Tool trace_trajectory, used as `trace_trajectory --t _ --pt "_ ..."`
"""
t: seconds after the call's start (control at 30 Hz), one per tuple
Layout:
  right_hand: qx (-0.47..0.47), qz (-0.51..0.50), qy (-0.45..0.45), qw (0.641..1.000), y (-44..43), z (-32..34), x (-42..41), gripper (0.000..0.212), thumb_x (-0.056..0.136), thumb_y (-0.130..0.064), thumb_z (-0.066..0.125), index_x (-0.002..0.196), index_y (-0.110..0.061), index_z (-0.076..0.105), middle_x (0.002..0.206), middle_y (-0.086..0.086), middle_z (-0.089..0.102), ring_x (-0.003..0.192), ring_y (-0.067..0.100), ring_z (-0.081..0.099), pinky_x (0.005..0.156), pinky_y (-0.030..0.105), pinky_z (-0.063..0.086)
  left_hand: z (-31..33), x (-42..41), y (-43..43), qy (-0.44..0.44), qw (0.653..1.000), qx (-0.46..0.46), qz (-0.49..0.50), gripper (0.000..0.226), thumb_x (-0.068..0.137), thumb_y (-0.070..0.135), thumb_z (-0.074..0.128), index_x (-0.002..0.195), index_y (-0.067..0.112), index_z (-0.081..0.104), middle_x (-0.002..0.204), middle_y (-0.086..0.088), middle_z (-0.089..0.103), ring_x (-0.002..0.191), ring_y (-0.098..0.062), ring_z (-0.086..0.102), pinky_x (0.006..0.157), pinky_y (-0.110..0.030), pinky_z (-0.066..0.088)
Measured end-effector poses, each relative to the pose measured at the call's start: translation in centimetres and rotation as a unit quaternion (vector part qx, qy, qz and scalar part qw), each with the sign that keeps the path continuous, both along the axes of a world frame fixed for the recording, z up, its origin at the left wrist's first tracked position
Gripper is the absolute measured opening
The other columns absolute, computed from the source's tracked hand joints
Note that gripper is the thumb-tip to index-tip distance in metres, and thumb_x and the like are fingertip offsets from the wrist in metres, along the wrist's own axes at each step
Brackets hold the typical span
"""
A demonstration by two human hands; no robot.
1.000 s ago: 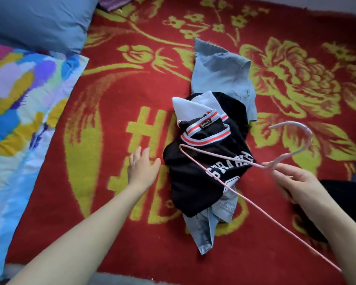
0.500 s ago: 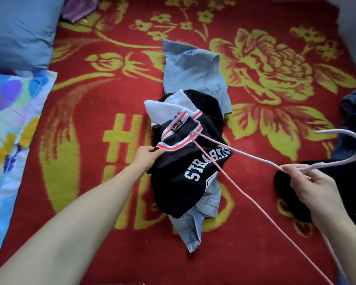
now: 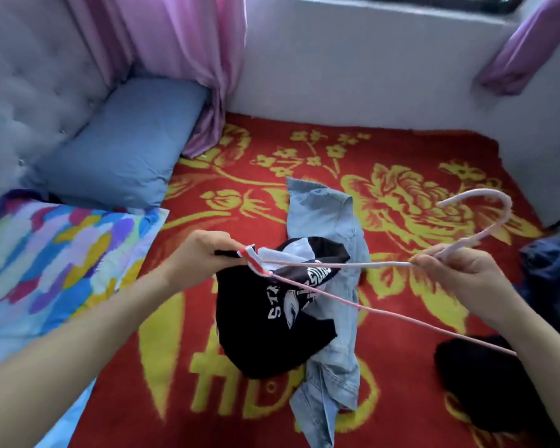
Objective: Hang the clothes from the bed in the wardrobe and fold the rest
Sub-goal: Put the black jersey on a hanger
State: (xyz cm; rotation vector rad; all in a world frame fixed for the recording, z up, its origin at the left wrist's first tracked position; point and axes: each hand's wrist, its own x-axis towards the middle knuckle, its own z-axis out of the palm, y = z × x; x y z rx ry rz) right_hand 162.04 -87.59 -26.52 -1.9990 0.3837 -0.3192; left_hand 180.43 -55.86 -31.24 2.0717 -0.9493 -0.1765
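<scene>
Left grip (image 3: 201, 257) pinches the striped collar of the black shirt (image 3: 272, 334), lifted over the middle of the bed (image 3: 120, 399), its lower part lying on a pale denim garment (image 3: 324, 215). Right grip (image 3: 459, 273) curls round the neck of the pink hanger (image 3: 369, 264), whose shoulder end meets the collar

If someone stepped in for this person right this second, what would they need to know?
Left hand: grips the collar of the black shirt, whose body lies on the denim garment.
Right hand: holds the pink hanger at its neck, one end at the collar.
Done: nothing hung in view.
Left: thread the hanger, hang the shirt, then sort the denim and the dark clothes on the red blanket.
</scene>
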Motion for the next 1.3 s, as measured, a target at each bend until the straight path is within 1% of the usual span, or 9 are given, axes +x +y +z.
trace_trajectory --t 0.07,0.13,0.23,0.33,0.47,0.57,0.8,1.13,1.3 --pt "0.024 0.021 -0.023 0.999 1.5 3.0 1.3 0.021 0.086 -0.004 0.059 0.066 -0.010 0.065 0.066 0.006 0.055 0.055 0.013 0.044 0.049 0.020 0.034 4.2 0.9 2.4 0.032 0.999 0.011 0.016 0.040 0.072 -0.002 0.075 0.085 0.036 0.073 0.059 0.009 0.054 0.061 0.002 0.050 0.059 -0.011 0.034" --pt "0.055 0.042 -0.040 0.997 3.0 5.2 2.6 0.026 0.088 0.000 0.055 0.066 -0.009 0.064 0.057 -0.007 0.054 0.049 0.003 0.041 0.047 0.012 0.033 8.0 1.6 4.5 0.018 0.999 0.022 0.030 0.045 0.071 -0.001 0.076 0.086 0.040 0.070 0.061 0.013 0.059 0.064 0.003 0.053 0.064 -0.013 0.038" --pt "0.107 0.104 -0.059 0.987 5.6 8.9 4.9 0.039 0.088 0.002 0.050 0.057 -0.013 0.067 0.047 -0.007 0.047 0.041 -0.001 0.036 0.042 0.007 0.027 13.6 1.6 8.1 -0.012 0.998 0.044 0.039 0.028 0.070 -0.002 0.077 0.085 0.020 0.075 0.065 0.028 0.065 0.069 0.012 0.059 0.069 -0.007 0.042" --pt "0.123 0.146 -0.085 0.978 7.9 12.4 6.9 0.034 0.089 0.004 0.046 0.062 -0.006 0.064 0.044 -0.005 0.041 0.039 -0.001 0.031 0.039 0.008 0.023 18.8 1.0 11.2 -0.061 0.995 0.057 0.049 0.026 0.069 -0.002 0.077 0.093 0.008 0.075 0.067 0.038 0.061 0.069 0.021 0.057 0.068 0.000 0.039" --pt "0.149 0.174 -0.157 0.961 9.9 16.4 8.7 0.032 0.084 0.001 0.049 0.057 -0.004 0.065 0.043 -0.001 0.040 0.036 0.000 0.031 0.036 0.007 0.024 24.5 -0.3 14.7 -0.031 0.997 0.032 0.066 0.046 0.067 -0.008 0.076 0.100 0.023 0.068 0.074 0.032 0.067 0.074 0.018 0.059 0.073 0.000 0.040" --pt "0.174 0.179 -0.199 0.948 10.9 18.4 9.6 0.030 0.079 -0.003 0.050 0.058 -0.008 0.070 0.049 0.000 0.053 0.037 0.001 0.033 0.037 0.009 0.023 27.2 -0.7 16.8 -0.003 0.996 -0.021 0.088 0.048 0.066 -0.014 0.075 0.088 0.029 0.072 0.077 0.015 0.072 0.074 0.007 0.063 0.072 -0.005 0.045" --pt "0.174 0.176 -0.235 0.940 13.9 19.6 10.3 0.023 0.076 -0.018 0.053 0.064 -0.014 0.072 0.044 -0.001 0.040 0.038 0.001 0.031 0.037 0.009 0.025 30.3 -1.7 19.4 -0.015 0.991 -0.051 0.123 0.038 0.065 -0.005 0.079 0.075 0.031 0.075 0.078 0.004 0.074 0.070 -0.003 0.067 0.066 -0.010 0.049" --pt "0.211 0.184 -0.296 0.913 22.3 19.9 9.8 0.039 0.086 0.001 0.050 0.058 -0.014 0.073 0.044 -0.004 0.044 0.041 -0.001 0.036 0.043 0.007 0.030 33.0 -3.9 18.0 -0.164 0.980 0.042 0.108 0.025 0.069 0.016 0.081 0.075 0.038 0.072 0.064 0.033 0.063 0.068 0.013 0.060 0.066 0.000 0.039" --pt "0.209 0.139 -0.317 0.914 27.8 19.6 9.8 0.035 0.090 -0.003 0.054 0.057 -0.013 0.065 0.043 -0.005 0.035 0.043 0.003 0.030 0.043 0.012 0.025 32.3 -4.2 16.1 -0.137 0.988 -0.011 0.071 0.021 0.070 0.009 0.080 0.076 0.029 0.073 0.063 0.029 0.063 0.064 0.011 0.060 0.061 -0.001 0.040"
